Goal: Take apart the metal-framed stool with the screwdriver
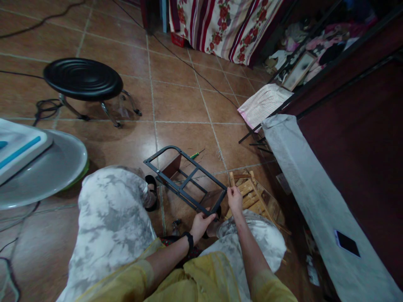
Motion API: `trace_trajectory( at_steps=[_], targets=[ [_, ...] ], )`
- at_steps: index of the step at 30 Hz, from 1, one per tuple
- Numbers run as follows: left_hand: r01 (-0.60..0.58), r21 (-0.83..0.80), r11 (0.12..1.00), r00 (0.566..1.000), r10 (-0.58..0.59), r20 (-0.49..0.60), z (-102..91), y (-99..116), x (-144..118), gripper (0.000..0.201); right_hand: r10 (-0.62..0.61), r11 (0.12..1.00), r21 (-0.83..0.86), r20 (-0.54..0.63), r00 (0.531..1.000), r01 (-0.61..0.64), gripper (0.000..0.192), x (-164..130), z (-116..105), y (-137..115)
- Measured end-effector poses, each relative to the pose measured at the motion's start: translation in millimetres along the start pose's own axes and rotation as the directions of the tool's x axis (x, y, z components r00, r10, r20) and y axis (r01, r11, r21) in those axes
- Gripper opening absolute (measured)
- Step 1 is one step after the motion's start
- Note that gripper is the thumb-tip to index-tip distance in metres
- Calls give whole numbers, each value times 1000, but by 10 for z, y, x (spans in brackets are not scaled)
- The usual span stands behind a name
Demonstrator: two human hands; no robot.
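My 2 hands grip the end bars of 1 dark metal rack (189, 178) just below the centre of the view, the fingers of my left hand (199, 226) closed on its lower corner and those of my right hand (234, 199) pinching its right corner. Near it I count 1 green-handled screwdriver (195, 155) on the floor beyond, 1 slatted wooden chair (251, 197) lower right, and 1 black stool (83, 79) upper left. At far lower right lies 1 phone (347, 243).

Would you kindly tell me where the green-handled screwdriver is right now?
Near the middle of the head view, the green-handled screwdriver lies on the tiled floor, just beyond the dark metal frame and left of some small scattered pieces.
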State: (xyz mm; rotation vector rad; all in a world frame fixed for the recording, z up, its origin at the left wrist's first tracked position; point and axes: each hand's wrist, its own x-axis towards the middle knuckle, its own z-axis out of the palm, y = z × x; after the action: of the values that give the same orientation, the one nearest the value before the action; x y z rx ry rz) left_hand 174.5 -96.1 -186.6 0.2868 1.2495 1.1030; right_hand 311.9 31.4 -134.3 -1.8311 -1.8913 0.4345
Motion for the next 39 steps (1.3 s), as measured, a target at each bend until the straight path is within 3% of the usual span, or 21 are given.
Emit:
trace_trajectory(
  at_steps=[10, 20, 28, 39],
  targets=[
    [-31, 13, 999, 999, 31, 31, 0, 65, -46, 54, -5, 999, 40, 14, 1000, 5, 41, 23, -13, -49],
    [-16, 22, 1000, 1000, 16, -12, 43, 39, -64, 54, -11, 999, -42, 16, 1000, 12, 39, 35, 1, 3],
    [-17, 61, 998, 1000, 18, -18, 62, 44, -58, 46, -85, 989, -119, 35, 996, 89, 42, 32, -4, -44],
    [-37, 71, 997, 999, 38, -12, 40, 32, -42, 47, -45, 993, -106, 18, 999, 47, 52, 27, -15, -35]
  ],
)
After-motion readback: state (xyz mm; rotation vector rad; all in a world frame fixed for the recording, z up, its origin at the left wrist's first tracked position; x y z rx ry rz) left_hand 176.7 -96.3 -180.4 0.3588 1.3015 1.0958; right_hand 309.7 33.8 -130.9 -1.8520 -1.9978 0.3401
